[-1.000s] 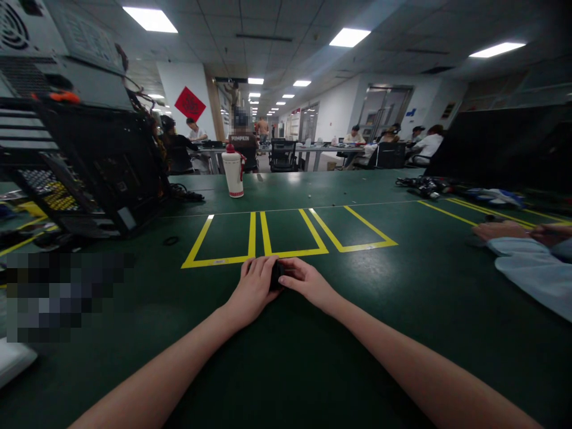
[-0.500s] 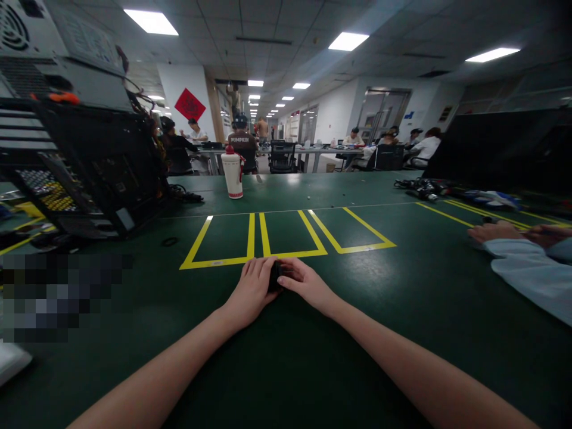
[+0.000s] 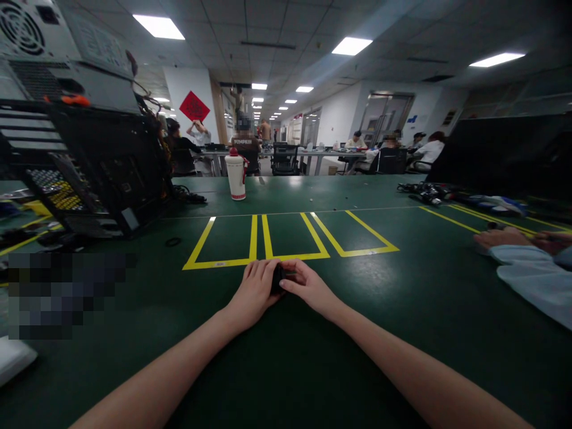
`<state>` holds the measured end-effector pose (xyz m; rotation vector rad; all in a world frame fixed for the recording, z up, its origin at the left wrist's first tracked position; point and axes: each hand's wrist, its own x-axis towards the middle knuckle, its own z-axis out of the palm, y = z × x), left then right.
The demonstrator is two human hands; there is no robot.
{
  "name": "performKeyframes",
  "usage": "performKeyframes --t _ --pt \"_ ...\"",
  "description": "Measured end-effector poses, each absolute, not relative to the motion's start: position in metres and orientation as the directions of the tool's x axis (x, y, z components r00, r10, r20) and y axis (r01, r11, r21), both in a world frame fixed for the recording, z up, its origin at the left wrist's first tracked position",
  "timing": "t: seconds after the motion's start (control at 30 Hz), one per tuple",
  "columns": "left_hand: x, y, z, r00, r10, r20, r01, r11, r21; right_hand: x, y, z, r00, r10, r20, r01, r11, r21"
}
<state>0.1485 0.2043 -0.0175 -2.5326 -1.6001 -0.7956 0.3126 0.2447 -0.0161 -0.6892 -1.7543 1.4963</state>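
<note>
A small black object (image 3: 277, 279) stands on the green table (image 3: 286, 369), mostly covered by my fingers, so I cannot make out its kind. My left hand (image 3: 254, 290) is wrapped round its left side. On the right, my right hand (image 3: 308, 286) curves its fingers and thumb against the same object. Just beyond my hands lie yellow tape outlines (image 3: 297, 258) on the tabletop, three in a row.
A white cup with a red lid (image 3: 236, 176) stands farther back. At left sits a black computer case (image 3: 89, 167); near it lies a black ring (image 3: 173, 242). Cables (image 3: 424, 192) lie at right, near another person's hand (image 3: 498, 238).
The view has shifted slightly, moving the scene a little right and down in the picture. Both my hands stay on the black object. In the background, a seated person has raised their arms.
</note>
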Motion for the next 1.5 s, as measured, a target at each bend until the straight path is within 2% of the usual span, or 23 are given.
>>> performKeyframes --t 0.13,0.3,0.63,0.83,1.1,1.33,1.5 --pt "0.1482 0.2033 -0.0167 0.334 0.845 0.418 0.858 -0.456 0.235 0.3135 0.2445 -0.0153 -0.613 0.776 0.146 -0.05 0.146 -0.988" --pt "0.1479 0.2017 -0.0148 0.332 0.851 0.407 0.865 -0.447 0.229 0.3127 0.2432 -0.0151 -0.629 0.756 0.182 -0.118 0.138 -0.983" --pt "0.1471 0.2017 -0.0145 0.334 0.854 0.399 0.863 -0.448 0.235 0.3149 0.2454 -0.0137 -0.614 0.78 0.119 -0.013 0.141 -0.99" --pt "0.1483 0.2031 -0.0169 0.327 0.855 0.403 0.874 -0.436 0.215 0.3136 0.247 -0.0184 -0.647 0.739 0.189 -0.147 0.123 -0.982" --pt "0.1471 0.2032 -0.0158 0.339 0.85 0.403 0.854 -0.458 0.248 0.3143 0.2458 -0.0153 -0.622 0.77 0.143 -0.05 0.143 -0.988" --pt "0.147 0.2019 -0.0145 0.334 0.857 0.393 0.859 -0.449 0.248 0.3156 0.249 -0.0198 -0.671 0.719 0.18 -0.137 0.118 -0.984" --pt "0.1471 0.203 -0.0152 0.34 0.852 0.398 0.853 -0.458 0.251 0.3134 0.2472 -0.0196 -0.628 0.763 0.156 -0.092 0.126 -0.988"
